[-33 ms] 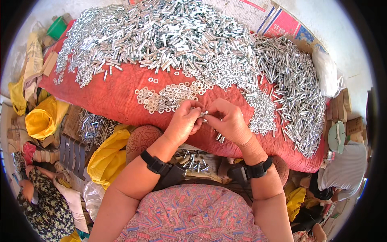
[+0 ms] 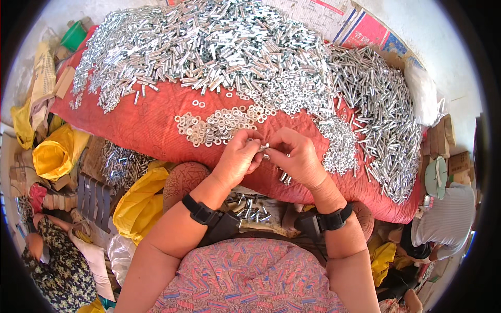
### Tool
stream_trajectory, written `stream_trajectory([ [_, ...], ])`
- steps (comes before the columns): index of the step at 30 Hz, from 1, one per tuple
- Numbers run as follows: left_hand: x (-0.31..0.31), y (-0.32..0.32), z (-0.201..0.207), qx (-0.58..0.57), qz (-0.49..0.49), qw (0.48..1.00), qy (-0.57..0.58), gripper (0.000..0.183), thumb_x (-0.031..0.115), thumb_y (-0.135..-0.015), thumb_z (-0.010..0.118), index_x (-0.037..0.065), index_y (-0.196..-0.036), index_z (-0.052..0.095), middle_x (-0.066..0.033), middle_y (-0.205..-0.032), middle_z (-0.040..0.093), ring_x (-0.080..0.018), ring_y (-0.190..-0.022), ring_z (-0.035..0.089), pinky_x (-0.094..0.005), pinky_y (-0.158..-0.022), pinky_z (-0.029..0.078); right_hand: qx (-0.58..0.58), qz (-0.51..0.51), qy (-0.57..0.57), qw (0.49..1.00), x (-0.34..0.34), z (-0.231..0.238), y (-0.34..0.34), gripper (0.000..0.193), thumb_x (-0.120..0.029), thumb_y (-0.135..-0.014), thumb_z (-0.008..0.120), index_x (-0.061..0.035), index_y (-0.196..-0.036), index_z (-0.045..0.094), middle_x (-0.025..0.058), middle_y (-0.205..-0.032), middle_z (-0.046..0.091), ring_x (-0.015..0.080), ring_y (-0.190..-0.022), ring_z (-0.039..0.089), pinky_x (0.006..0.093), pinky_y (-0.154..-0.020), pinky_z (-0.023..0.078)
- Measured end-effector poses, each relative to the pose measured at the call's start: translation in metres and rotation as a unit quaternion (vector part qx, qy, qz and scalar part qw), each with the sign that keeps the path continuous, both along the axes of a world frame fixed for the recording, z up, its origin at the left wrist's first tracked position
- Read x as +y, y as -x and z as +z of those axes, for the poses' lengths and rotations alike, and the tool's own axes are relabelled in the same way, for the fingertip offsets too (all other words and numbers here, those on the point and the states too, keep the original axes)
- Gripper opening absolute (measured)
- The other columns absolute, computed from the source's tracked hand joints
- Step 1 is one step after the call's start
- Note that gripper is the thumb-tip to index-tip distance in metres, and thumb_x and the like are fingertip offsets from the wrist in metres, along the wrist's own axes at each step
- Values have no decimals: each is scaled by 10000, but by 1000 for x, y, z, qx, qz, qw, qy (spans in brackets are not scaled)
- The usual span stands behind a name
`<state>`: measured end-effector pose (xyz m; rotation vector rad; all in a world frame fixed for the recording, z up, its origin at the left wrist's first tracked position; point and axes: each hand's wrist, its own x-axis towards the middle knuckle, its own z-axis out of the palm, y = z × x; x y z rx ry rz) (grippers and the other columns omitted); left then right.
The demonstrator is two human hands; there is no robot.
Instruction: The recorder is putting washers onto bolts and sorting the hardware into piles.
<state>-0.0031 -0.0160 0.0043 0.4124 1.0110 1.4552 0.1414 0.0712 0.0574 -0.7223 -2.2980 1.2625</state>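
My left hand [image 2: 241,156] and my right hand [image 2: 297,156] meet in front of me, both closed in a pinch. Between their fingertips is a small shiny metal bolt [image 2: 264,147], partly hidden by the fingers. More bolt ends [image 2: 285,178] show just below my right hand; whether it grips them, I cannot make out. Under and beyond my hands is a plump red sack [image 2: 141,117]. On it lie a patch of flat washers [image 2: 216,127] near my left hand and a patch of small rings [image 2: 339,143] right of my right hand.
A big heap of metal sleeves [image 2: 209,47] covers the sack's far side. Long bolts [image 2: 386,120] pile up on the right. Yellow sacks [image 2: 138,203] stand at the left. Loose bolts [image 2: 253,208] lie below the sack. Other people [image 2: 443,219] sit at both sides.
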Motion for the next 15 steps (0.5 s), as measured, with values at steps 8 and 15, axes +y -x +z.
stream_trajectory([
  [8, -1, 1, 1, 21, -21, 999, -16, 157, 129, -967, 484, 29, -1088, 477, -41, -678, 495, -64, -473, 369, -200, -399, 275, 54, 1, 55, 997, -2, -10, -5, 185, 66, -818, 650, 2, -989, 678, 7, -869, 602, 55, -747, 546, 221, -626, 450],
  [15, -1, -2, -1, -9, -26, 999, -29, 150, 120, -963, 496, 40, -1087, 471, -38, -697, 500, -61, -483, 392, -198, -391, 276, 12, -23, -2, 1000, -11, 3, -5, 142, 39, -796, 673, 10, -935, 673, 53, -848, 640, 152, -791, 623, 275, -682, 493],
])
